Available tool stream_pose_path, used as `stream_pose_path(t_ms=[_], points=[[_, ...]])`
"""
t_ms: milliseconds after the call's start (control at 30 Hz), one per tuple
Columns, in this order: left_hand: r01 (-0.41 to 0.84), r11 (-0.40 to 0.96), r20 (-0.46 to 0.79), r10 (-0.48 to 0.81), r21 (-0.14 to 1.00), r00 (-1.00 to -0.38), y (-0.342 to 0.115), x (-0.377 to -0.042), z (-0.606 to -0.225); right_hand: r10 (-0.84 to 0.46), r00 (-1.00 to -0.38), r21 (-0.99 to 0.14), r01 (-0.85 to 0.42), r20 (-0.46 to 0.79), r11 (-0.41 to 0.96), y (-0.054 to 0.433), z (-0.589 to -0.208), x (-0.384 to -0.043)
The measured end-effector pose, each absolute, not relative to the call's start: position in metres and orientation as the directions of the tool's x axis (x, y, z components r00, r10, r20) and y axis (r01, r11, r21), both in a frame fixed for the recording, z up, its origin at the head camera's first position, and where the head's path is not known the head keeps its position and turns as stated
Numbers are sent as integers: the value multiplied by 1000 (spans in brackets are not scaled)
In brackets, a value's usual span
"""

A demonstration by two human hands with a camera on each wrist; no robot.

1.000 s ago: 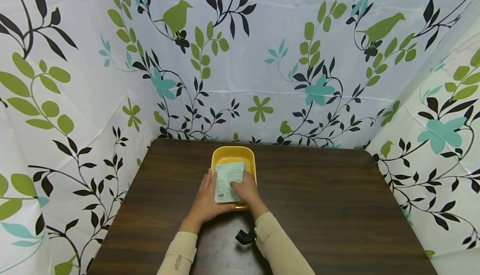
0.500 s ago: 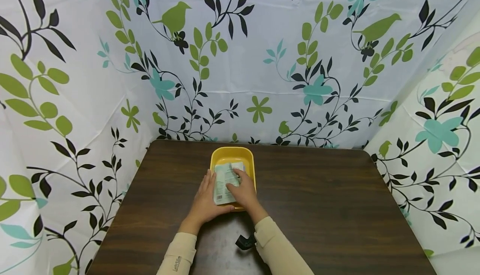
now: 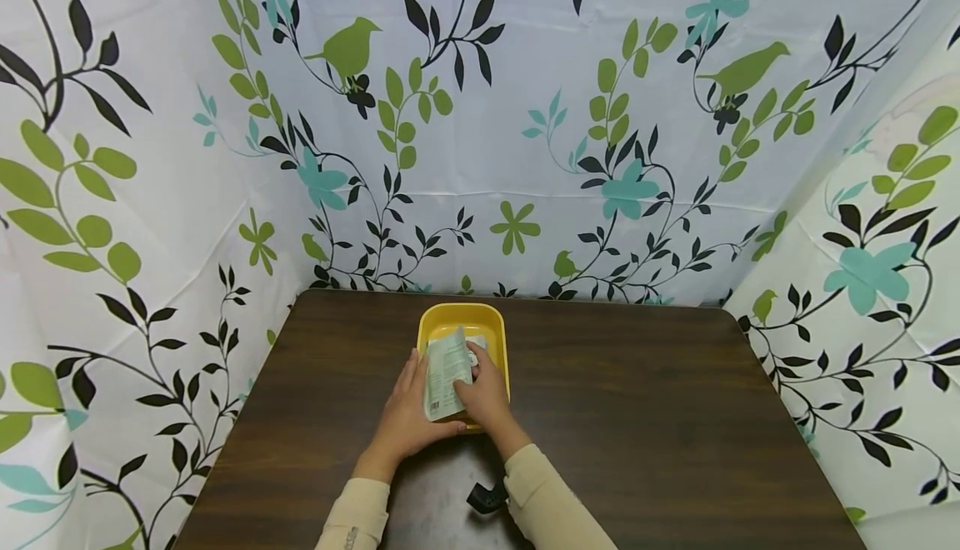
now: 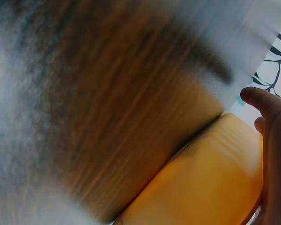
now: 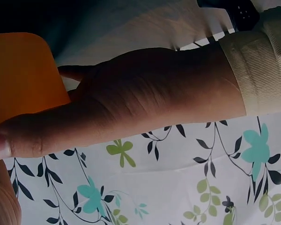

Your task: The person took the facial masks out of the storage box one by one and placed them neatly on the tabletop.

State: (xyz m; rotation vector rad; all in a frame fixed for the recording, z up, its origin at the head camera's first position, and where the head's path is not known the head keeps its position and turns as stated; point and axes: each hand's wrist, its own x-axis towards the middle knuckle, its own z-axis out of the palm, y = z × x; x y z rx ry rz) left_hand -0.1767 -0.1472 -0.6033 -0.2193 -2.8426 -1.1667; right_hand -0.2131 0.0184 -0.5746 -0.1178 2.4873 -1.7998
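Note:
A shallow yellow tray (image 3: pixel 462 311) stands on the table near its far edge. A pale green flat packet (image 3: pixel 444 379) with printed text and a barcode lies tilted over it, its right edge raised. Under that edge shows a whitish item (image 3: pixel 477 342), mostly hidden. My left hand (image 3: pixel 408 412) rests along the tray's left side, fingers straight, thumb across the near end. My right hand (image 3: pixel 486 392) pinches the packet's right side. The left wrist view shows the tray's outer wall (image 4: pixel 196 178) against the left hand (image 4: pixel 277 154); in the right wrist view the right hand (image 5: pixel 122 103) covers the fingertips' work.
The dark wood table (image 3: pixel 637 417) extends to both sides of the tray. A leaf-and-bird patterned cloth (image 3: pixel 480 117) hangs behind and at the sides. A black device (image 3: pixel 487 497) is beside the right wrist, above the near table.
The packet's right side has been raised and drawn left, uncovering the whitish item below. My right hand has shifted slightly left with it. The left hand keeps its place on the tray.

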Motion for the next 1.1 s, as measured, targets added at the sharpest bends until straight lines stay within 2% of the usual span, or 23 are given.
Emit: stream_pose_path(t_ms=[433, 733, 1100], points=[[164, 711, 117, 115, 683, -986, -145, -180, -601, 112, -991, -980, -57, 80, 192, 20, -569, -213], [152, 706, 108, 107, 691, -988, -147, -179, -603, 141, -988, -998, -53, 58, 42, 31, -561, -214], [129, 705, 72, 110, 698, -991, -148, -178, -605, 179, -983, -999, -29, 26, -15, 55, -541, -223]])
